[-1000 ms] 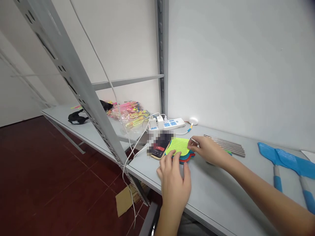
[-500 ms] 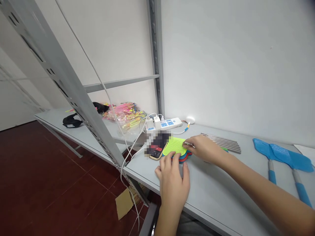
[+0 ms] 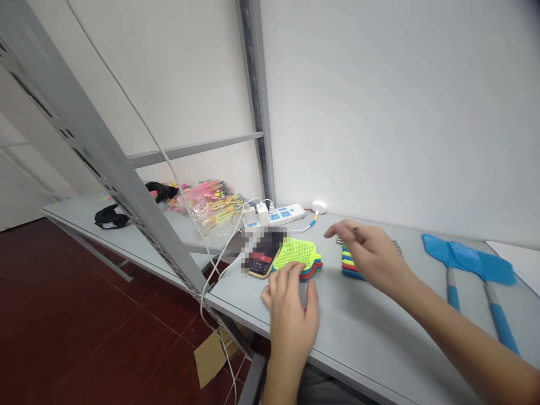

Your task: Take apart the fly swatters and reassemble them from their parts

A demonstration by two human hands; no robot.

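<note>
My left hand (image 3: 293,306) rests at the front edge of a stack of perforated fly swatter heads (image 3: 295,254). Its fingers lie stretched over the yellow-green top one, with the thumb apart; blue and red heads show beneath. My right hand (image 3: 373,256) hovers over a row of coloured handles (image 3: 351,265) and thin metal rods (image 3: 396,245), partly hiding them. Its index finger points left and the other fingers are loosely bent, with no held object visible. Beside the stack lies a phone (image 3: 264,261), partly blurred out.
Two blue fly swatters (image 3: 481,264) lie to the right. Behind the phone are a white power strip (image 3: 291,214) with plugs and a round white device (image 3: 319,207). A grey post (image 3: 143,214) and hanging cable stand left, before bagged colourful items (image 3: 206,202) and black headphones (image 3: 112,217).
My right hand has moved right, away from the swatter heads to above the handles; the small metal piece at its fingertips no longer shows. My left hand stays at the stack.
</note>
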